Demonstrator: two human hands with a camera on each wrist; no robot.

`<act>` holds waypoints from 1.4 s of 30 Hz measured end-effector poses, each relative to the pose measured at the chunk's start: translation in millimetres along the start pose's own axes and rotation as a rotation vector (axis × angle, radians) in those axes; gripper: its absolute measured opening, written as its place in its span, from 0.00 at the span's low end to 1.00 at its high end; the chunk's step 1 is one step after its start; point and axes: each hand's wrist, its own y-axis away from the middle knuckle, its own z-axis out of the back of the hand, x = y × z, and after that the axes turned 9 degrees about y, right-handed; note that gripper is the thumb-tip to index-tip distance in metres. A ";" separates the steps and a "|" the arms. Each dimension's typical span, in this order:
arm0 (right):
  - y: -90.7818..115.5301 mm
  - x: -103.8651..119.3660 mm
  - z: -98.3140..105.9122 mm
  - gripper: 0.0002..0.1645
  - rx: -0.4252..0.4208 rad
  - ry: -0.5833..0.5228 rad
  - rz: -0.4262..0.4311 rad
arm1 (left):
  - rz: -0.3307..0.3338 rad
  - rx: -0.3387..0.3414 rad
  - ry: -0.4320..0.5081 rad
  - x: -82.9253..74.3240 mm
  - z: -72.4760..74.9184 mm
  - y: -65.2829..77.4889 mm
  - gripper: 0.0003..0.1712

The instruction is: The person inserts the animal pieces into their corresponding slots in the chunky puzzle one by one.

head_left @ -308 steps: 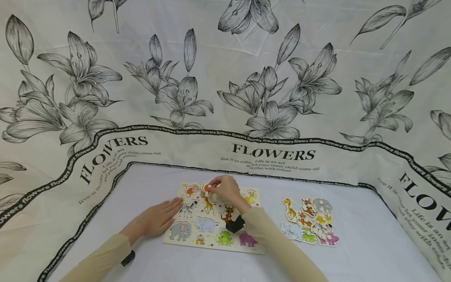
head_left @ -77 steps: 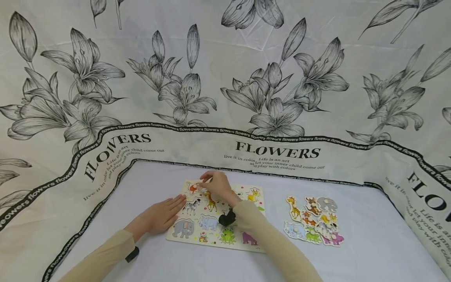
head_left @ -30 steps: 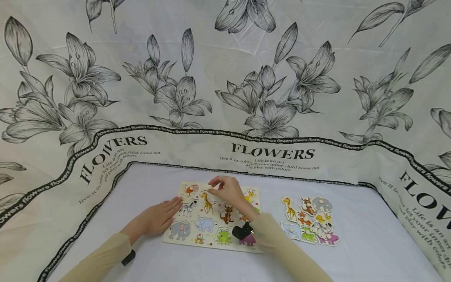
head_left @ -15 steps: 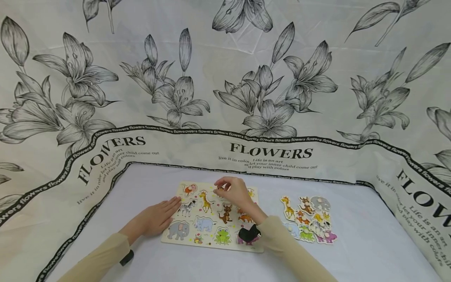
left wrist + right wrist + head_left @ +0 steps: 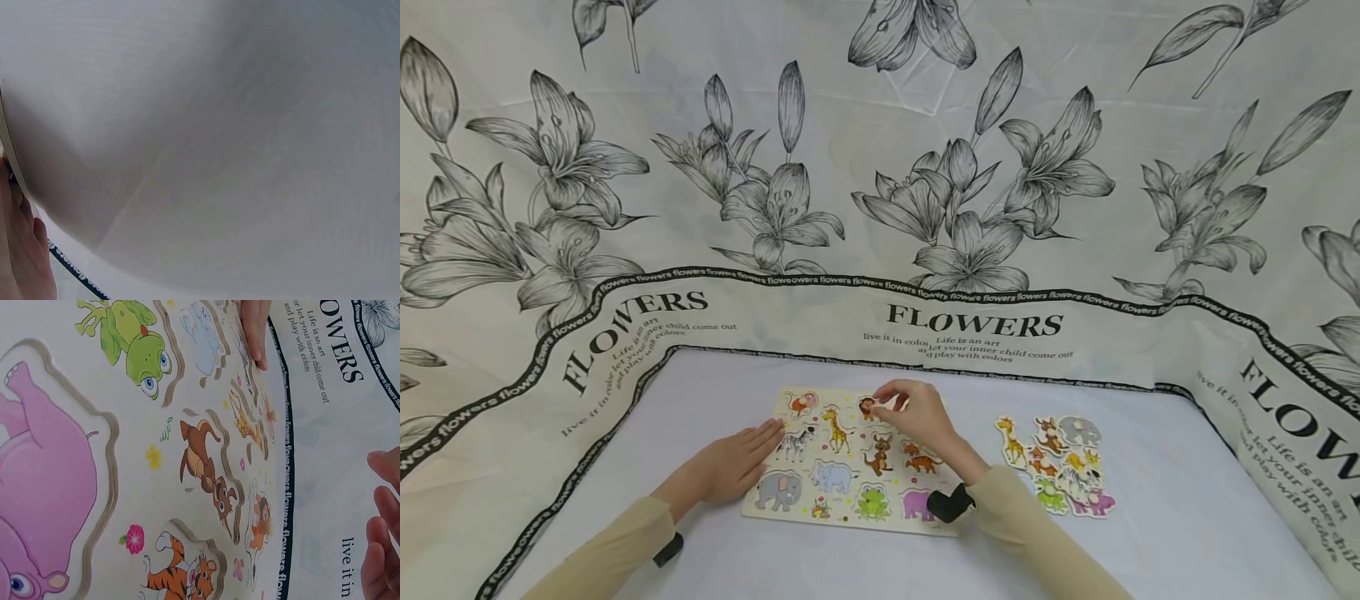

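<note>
A wooden animal puzzle board (image 5: 801, 518) lies on the white-covered table. My left hand (image 5: 726, 467) rests flat against the board's left edge, fingers straight; in the left wrist view only part of the left hand (image 5: 28, 256) shows. My right hand (image 5: 921, 417) hovers over the board's far right part, thumb and forefinger apart beside the lion (image 5: 868, 407). In the right wrist view, the right hand's fingers (image 5: 378, 550) are loosely bent with nothing visible between them, clear of the lion (image 5: 259, 515). The monkey (image 5: 802, 404) sits at the far left corner.
Right of the board lies a heap of animal puzzle pieces, including a giraffe piece (image 5: 1013, 442), an elephant piece (image 5: 1080, 431), a frog piece (image 5: 1051, 497) and a hippo piece (image 5: 1093, 502). A flower-printed cloth (image 5: 977, 325) rises behind the table.
Ten seconds ago my right hand held an orange piece near the monkey's place. It has since moved right along the far edge, uncovering monkey and lion. The left hand has stayed put.
</note>
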 end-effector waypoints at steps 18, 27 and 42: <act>15.6 -20.2 14.3 0.11 -0.023 0.061 -0.005 | -0.010 -0.009 -0.015 -0.3 1.7 0.8 0.32; 27.9 -34.1 24.6 0.10 -0.022 0.072 -0.048 | -0.006 -0.011 0.001 1.7 -1.2 0.4 0.32; 45.1 -53.1 39.3 0.13 -0.053 0.116 -0.089 | -0.001 -0.006 0.001 -0.9 0.2 1.9 0.32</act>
